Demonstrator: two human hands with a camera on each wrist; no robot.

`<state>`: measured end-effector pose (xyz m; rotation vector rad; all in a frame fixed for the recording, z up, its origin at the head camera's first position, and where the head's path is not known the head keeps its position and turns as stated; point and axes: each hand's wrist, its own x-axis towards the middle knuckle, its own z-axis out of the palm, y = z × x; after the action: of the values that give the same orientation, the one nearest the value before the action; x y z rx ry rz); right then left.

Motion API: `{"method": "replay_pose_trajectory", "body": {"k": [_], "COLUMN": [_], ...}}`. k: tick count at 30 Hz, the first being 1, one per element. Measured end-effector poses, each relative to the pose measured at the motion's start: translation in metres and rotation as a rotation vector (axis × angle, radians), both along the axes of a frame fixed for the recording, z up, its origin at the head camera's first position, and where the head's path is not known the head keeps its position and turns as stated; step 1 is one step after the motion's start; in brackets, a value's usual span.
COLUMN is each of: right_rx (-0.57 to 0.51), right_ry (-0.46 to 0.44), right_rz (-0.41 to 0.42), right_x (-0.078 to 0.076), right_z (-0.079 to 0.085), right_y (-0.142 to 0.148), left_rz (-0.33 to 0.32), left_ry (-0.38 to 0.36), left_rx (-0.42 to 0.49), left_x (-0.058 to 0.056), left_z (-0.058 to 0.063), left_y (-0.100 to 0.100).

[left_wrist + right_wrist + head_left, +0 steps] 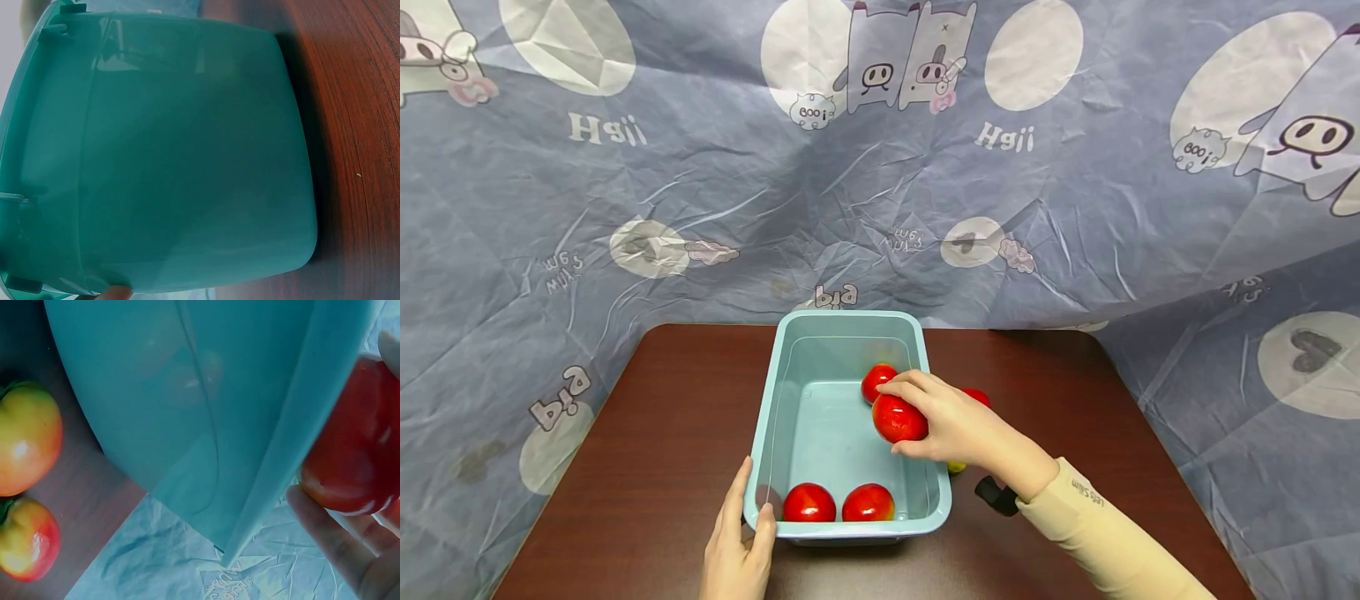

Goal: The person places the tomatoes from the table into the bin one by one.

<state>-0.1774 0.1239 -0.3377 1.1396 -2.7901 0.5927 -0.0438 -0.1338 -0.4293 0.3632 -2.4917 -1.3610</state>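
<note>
A light blue-green plastic bin (827, 417) stands on the table. My left hand (737, 537) grips its near left corner, thumb over the rim and fingers along the outer side. In the left wrist view the bin's outer wall (187, 150) fills most of the picture, with one fingertip (115, 292) at its edge. My right hand (951, 421) holds a red tomato (898, 419) above the bin, just inside the right rim. Inside the bin lie a tomato (877, 382) towards the back right and two by the near wall, one left (809, 503) and one right (868, 503).
Outside the bin's right wall, two red-and-yellow tomatoes, an upper one (28, 439) and a lower one (30, 540), lie on the dark brown table (692, 400). My right arm partly hides them in the head view. A patterned grey-blue cloth (715, 167) hangs behind and beside the table.
</note>
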Motion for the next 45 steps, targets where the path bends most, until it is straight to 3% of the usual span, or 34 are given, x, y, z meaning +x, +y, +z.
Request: {"method": "replay_pose_trajectory", "body": {"k": [14,27,38,45], "right_rx": [0.029,-0.047,-0.066,-0.046], "right_ry": [-0.021,0.153,0.175,0.125], "right_rz": [0.031,0.04,-0.096,-0.199], "right_x": [0.003,-0.004,-0.007,-0.009], "right_z": [-0.006,-0.009,-0.009,-0.021], "right_y": [0.0,0.015,0.041,0.059], "left_rz": [-0.012,-0.016,0.005,0.007], "left_ry": [-0.021,-0.043,-0.002,0.009], "left_rx": [0.017,0.028,-0.017,-0.031], "left_x": [-0.002,-0.002,-0.001,-0.001], "left_z": [0.0,0.0,0.001,0.0], "left_y": [0.0,0.0,-0.001,-0.002]}}
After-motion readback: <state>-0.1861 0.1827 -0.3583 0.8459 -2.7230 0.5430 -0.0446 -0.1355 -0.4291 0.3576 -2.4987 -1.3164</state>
